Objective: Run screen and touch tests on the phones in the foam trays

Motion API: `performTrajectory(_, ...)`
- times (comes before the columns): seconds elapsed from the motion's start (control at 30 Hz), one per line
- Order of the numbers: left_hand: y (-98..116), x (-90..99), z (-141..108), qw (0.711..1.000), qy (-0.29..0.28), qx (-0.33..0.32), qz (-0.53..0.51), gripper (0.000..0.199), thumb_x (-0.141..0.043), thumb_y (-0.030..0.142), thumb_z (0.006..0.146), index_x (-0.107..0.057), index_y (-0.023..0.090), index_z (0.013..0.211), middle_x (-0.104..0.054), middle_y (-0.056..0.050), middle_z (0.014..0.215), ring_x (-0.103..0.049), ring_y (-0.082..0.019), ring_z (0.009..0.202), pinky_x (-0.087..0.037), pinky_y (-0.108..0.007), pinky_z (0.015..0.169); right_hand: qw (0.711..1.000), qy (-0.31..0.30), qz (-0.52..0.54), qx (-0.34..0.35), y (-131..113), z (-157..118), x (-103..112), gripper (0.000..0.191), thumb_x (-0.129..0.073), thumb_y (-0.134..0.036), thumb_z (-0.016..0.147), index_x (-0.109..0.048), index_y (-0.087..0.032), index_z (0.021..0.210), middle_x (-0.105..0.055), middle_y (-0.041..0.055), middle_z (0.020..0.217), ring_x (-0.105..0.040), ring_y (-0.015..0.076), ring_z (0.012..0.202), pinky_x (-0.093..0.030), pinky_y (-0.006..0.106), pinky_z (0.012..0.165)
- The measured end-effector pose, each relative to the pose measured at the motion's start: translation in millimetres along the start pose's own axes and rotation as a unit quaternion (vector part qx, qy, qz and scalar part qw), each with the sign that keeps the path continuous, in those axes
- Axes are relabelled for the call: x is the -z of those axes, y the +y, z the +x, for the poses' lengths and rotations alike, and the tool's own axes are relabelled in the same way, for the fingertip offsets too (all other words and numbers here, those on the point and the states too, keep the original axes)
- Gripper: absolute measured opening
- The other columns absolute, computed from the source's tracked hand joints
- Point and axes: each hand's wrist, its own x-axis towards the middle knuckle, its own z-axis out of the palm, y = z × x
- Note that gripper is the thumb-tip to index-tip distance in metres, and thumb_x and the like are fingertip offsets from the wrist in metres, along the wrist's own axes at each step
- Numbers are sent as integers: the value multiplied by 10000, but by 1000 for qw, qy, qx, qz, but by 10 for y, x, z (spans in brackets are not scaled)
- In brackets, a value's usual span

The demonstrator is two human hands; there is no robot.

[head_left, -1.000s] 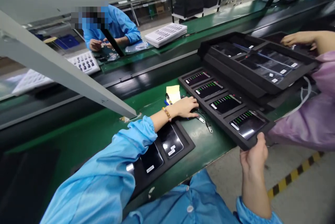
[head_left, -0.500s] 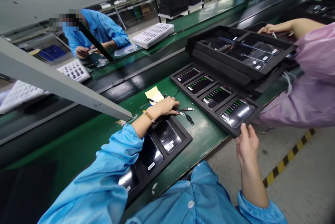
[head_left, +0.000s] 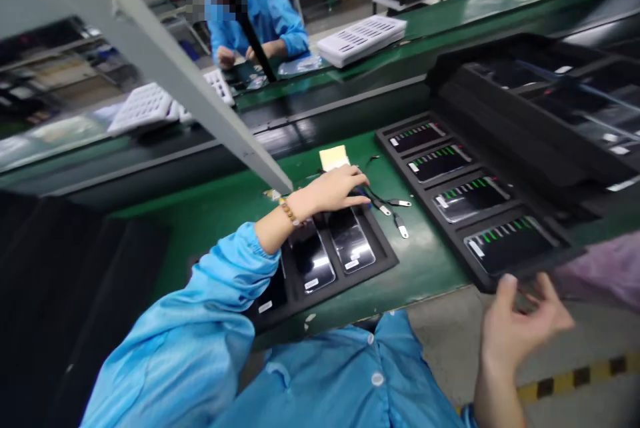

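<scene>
My left hand [head_left: 334, 191] is over the far edge of a black foam tray [head_left: 385, 256] that holds phone screens [head_left: 353, 241]. Its thumb and fingers are apart, and what lies beneath the palm is hidden. Just beyond the fingertips, several short black cables with silver metal tabs [head_left: 403, 227] lie on the green bench. My right hand [head_left: 523, 321] is at the near corner of a second black tray [head_left: 477, 275], thumb and fingers spread, the thumb tip close to its edge; contact is unclear. Lit phone screens [head_left: 510, 245] in that tray show green and grey bars.
Stacked black trays [head_left: 525, 128] with more screens stand at the right. A slanted grey post [head_left: 200, 95] crosses the left side. A yellow paper pad [head_left: 333, 157] lies behind my left hand. Across the line sits a co-worker [head_left: 260, 18] near white trays [head_left: 363, 40]. A pink sleeve [head_left: 607, 271] is at right.
The view has shifted, so the bench appears farther left and closer on the right. My right hand's fingers have spread at the tray corner. My left hand's thumb and fingers now show apart.
</scene>
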Motion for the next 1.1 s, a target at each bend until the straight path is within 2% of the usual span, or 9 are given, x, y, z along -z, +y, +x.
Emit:
performTrajectory(0.07, -13, 176, -603, 998, 58, 33, -22, 487, -570, 578, 1088, -674, 228, 1410, -665, -148, 1435, -617, -326, 1339, -477, -462, 1170, 994, 0, -41, 105, -191, -156, -31, 661, -772, -589, 936, -666, -205, 1463, -575, 209, 1509, -578, 389, 1382, -476, 627, 1215)
performTrajectory(0.1, -14, 235, -956, 993, 85, 80, -26, 478, -555, 575, 1094, -665, 251, 1428, -664, -129, 1453, -615, -319, 1349, -478, -465, 1178, 986, -49, -42, 155, -304, -224, -91, 530, -736, -548, 975, -706, -227, 1396, -642, 188, 1416, -637, 374, 1288, -517, 617, 1159)
performTrajectory(0.17, 16, 249, -1714, 971, 142, 193, -21, 452, -580, 575, 1080, -675, 275, 1404, -699, -91, 1421, -623, -304, 1338, -474, -457, 1195, 941, -240, -20, 238, -523, -335, -303, 356, -677, -489, 1029, -734, -265, 1300, -726, 129, 1258, -689, 334, 1182, -542, 577, 1111)
performTrajectory(0.27, 191, -21, -2770, 890, 221, 398, 17, 414, -577, 545, 1076, -702, 246, 1332, -750, -92, 1284, -668, -310, 1229, -517, -458, 1110, 823, -458, -33, 334, -742, -467, -764, 381, -617, -512, 1065, -697, -279, 1355, -750, 106, 1292, -640, 332, 1307, -483, 574, 1175)
performTrajectory(0.37, 501, -520, -3425, 819, 225, 527, 24, 406, -587, 521, 1062, -712, 211, 1294, -763, -121, 1236, -685, -332, 1152, -534, -476, 1069, 770, -498, -111, 383, -806, -624, -1162, 579, -537, -626, 1073, -631, -230, 1484, -733, 164, 1377, -529, 395, 1460, -399, 658, 1210)
performTrajectory(0.47, 770, -987, -3575, 785, 215, 581, 3, 480, -613, 511, 1049, -663, 188, 1400, -722, -170, 1361, -648, -365, 1264, -513, -512, 1135, 751, -493, -171, 405, -804, -784, -1339, 731, -494, -706, 1054, -586, -177, 1550, -707, 220, 1423, -447, 441, 1532, -332, 703, 1224)
performTrajectory(0.57, 854, -1238, -3444, 761, 222, 609, 5, 589, -604, 516, 1055, -577, 161, 1524, -627, -233, 1513, -555, -413, 1424, -464, -574, 1203, 755, -497, -168, 394, -820, -873, -1354, 718, -502, -718, 1037, -603, -210, 1536, -703, 200, 1435, -442, 430, 1537, -294, 698, 1244)
performTrajectory(0.93, 683, -1210, -3247, 737, 234, 634, 1, 696, -668, 559, 1013, -527, 204, 1596, -640, -245, 1465, -587, -455, 1344, -532, -615, 1099, 806, -517, -109, 265, -973, -858, -1215, 648, -609, -667, 1013, -614, -287, 1539, -673, 110, 1522, -568, 336, 1467, -431, 571, 1249)
performTrajectory(1.1, 561, -1244, -3454, 768, 292, 570, -22, 599, -648, 550, 1031, -576, 226, 1530, -674, -181, 1476, -601, -406, 1392, -469, -571, 1202, 848, -422, -130, 294, -915, -352, -1301, 507, -561, -621, 1050, -735, -241, 1337, -762, 113, 1314, -703, 283, 1178, -540, 497, 1109)
